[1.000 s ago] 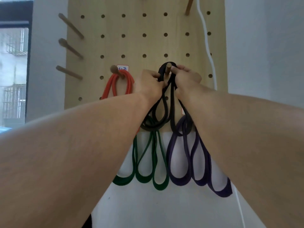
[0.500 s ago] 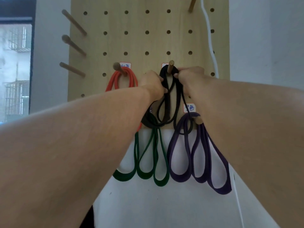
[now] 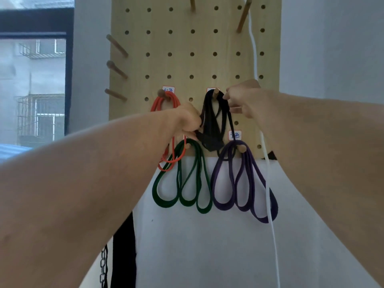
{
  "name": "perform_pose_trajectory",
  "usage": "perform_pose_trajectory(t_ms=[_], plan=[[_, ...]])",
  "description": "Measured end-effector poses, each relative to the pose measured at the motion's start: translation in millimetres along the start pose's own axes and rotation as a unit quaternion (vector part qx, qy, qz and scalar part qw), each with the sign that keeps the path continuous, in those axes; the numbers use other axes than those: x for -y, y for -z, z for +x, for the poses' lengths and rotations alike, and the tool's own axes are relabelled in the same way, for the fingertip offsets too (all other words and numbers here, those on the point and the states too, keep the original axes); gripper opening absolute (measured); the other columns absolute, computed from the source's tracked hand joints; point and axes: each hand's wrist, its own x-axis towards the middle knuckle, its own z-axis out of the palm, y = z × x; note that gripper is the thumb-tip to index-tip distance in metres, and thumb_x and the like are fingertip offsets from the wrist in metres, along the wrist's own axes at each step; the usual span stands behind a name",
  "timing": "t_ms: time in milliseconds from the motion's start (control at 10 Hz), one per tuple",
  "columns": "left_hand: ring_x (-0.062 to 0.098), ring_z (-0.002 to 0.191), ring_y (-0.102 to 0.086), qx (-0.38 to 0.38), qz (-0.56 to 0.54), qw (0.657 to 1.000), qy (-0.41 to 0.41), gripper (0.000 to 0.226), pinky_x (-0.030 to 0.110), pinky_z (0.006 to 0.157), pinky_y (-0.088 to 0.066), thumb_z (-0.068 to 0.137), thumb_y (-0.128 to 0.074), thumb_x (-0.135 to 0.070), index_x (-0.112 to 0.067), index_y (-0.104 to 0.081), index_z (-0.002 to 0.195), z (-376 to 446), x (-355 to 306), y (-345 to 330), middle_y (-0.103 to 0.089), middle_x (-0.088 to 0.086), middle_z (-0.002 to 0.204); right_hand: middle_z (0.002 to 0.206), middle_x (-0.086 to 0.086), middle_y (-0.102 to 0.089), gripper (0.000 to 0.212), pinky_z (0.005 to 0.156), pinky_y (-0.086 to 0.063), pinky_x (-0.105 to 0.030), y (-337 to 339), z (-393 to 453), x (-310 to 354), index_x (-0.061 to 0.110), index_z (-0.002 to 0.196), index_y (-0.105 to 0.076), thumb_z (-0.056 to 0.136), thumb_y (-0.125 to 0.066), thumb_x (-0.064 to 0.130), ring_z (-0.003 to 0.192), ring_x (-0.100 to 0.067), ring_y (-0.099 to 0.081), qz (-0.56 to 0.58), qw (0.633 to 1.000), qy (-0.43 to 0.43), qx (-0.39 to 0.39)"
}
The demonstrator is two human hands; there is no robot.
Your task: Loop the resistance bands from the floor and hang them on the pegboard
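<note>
A wooden pegboard (image 3: 193, 65) stands upright in front of me. A looped black band (image 3: 209, 121) hangs over a middle peg (image 3: 216, 92). My left hand (image 3: 187, 119) grips the band's lower left side, just below the peg. My right hand (image 3: 243, 98) pinches its strands at the upper right, beside the peg. An orange band (image 3: 165, 100) hangs on the peg to the left. A green band (image 3: 182, 183) and a purple band (image 3: 243, 183) hang in loops from two lower pegs.
Three bare pegs (image 3: 116, 69) stick out along the board's left edge, and two more (image 3: 243, 15) near the top. A white cord (image 3: 268, 173) runs down the board's right side. A window (image 3: 33, 80) is at the left. A white wall (image 3: 207, 246) lies below the board.
My left hand slid down the black band's left side, away from the peg. My right hand stays beside the peg. The view has shifted, showing more of the board.
</note>
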Motion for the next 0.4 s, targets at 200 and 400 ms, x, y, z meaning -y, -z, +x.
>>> perform_pose_trajectory(t_ms=[200,400], plan=[[0.029,0.101,-0.065,0.032,0.126,0.991,-0.027,0.029,0.033,0.083,-0.056,0.107,-0.044,-0.010,0.003,-0.055,0.130,-21.8,3.0,-15.8,-0.060,0.023,0.133,0.114,-0.013,-0.072,0.023,0.076,-0.064,-0.032,11.7,-19.1,-3.3,0.007,0.117,-0.071,0.095,-0.067,0.002,0.104,-0.025,-0.071,-0.046,0.998,0.000,0.037],[0.021,0.102,-0.060,-0.001,0.074,0.997,-0.023,0.034,0.029,0.078,-0.052,0.107,-0.048,-0.022,-0.001,-0.059,0.132,-51.7,17.4,-0.3,-0.065,0.013,0.121,0.124,-0.015,-0.071,0.025,0.090,-0.063,-0.037,24.1,-42.7,-3.4,0.004,0.122,-0.070,0.098,-0.065,0.003,0.107,-0.022,-0.072,-0.029,0.999,0.001,0.041]])
